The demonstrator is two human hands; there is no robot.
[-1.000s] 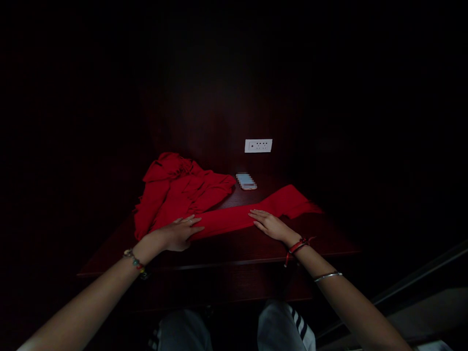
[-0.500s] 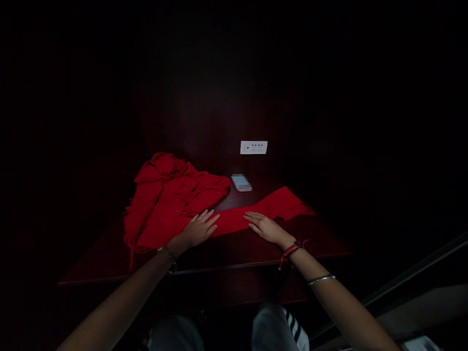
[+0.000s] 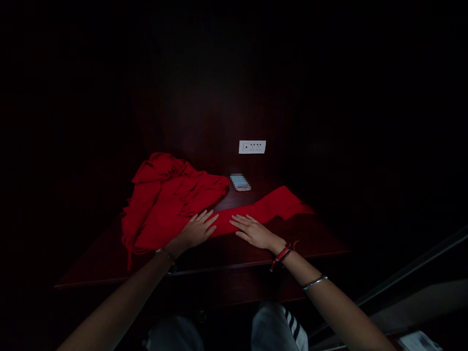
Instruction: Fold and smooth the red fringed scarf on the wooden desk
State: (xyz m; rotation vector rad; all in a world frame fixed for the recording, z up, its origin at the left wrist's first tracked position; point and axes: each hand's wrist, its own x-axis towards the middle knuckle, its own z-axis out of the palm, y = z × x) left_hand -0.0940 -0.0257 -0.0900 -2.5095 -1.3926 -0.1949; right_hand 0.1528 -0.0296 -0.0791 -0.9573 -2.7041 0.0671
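A red scarf [image 3: 175,190] with fringed ends lies on the dark table; its left part is a rumpled heap, while a folded, flatter strip runs to the right. My left hand [image 3: 199,230] rests flat on the scarf where the heap meets the strip, its fingers spread and a ring on one of them. Palm down, my right hand [image 3: 253,231] lies on the strip a little to the right, fingers stretched out and pointing left. Neither hand grips the fabric.
A phone-like object [image 3: 240,182], its surface blurred, lies on the table behind the strip. The white power socket [image 3: 252,147] is on the dark back wall. Close to me runs the front edge of the table [image 3: 223,266], above my knees.
My right hand has slid left along the strip, closer to my left hand. The left hand stays nearly in place, and the scarf looks much the same.
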